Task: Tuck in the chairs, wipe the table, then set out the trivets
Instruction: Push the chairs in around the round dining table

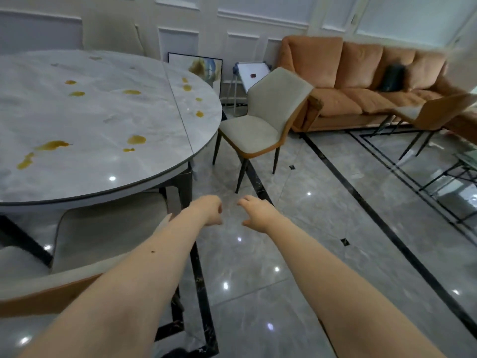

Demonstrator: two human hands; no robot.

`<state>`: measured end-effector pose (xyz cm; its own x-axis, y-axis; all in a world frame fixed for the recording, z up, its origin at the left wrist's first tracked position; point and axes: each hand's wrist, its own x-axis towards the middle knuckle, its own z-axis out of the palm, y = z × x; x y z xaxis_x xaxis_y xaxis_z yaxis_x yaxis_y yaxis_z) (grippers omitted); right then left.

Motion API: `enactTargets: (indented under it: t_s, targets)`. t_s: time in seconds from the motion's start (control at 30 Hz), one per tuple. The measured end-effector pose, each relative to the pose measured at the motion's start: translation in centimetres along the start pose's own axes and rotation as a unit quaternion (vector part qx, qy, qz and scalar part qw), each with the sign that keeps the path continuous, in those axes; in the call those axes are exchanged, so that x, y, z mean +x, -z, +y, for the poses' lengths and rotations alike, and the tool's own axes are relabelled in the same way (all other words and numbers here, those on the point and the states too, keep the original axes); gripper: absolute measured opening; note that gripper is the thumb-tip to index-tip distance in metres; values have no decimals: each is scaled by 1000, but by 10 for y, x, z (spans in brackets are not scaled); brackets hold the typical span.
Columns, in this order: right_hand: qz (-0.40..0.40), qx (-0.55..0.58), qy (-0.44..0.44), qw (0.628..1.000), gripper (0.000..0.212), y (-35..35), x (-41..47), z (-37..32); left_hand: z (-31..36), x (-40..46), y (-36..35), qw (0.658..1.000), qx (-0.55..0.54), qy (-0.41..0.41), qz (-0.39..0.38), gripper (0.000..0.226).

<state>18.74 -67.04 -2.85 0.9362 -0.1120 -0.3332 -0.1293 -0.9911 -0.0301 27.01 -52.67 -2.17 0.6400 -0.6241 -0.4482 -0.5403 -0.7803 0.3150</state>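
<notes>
A round grey marble table point(85, 174) fills the left, with several yellow-brown spills point(53, 145) on its top. A beige chair point(268, 120) with an orange shell stands pulled out from the table's right edge, facing it. Another beige chair point(85, 236) sits pushed under the table's near edge, below my left forearm. My left hand point(207, 210) and my right hand point(254, 213) reach out side by side over the floor, short of the pulled-out chair. Both hold nothing and their fingers hang loosely curled. No trivets or cloth are in view.
An orange sofa point(361, 81) runs along the back right wall. A third chair point(436, 115) stands in front of it at the right edge. A glass side table point(462, 171) is at far right. A framed picture point(204, 68) and a small whiteboard point(251, 74) lean against the back wall.
</notes>
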Motion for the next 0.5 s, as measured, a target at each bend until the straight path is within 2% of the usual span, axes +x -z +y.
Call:
enactTargets:
  t_s: [0.27,0.5]
  targets:
    - [5,24,-59,998,56,20,43,126,77,110,29,1000,-2,-8,17,32]
    - [-11,31,-75,997,55,54,127,227,130,243,75,999,20,-25,17,26]
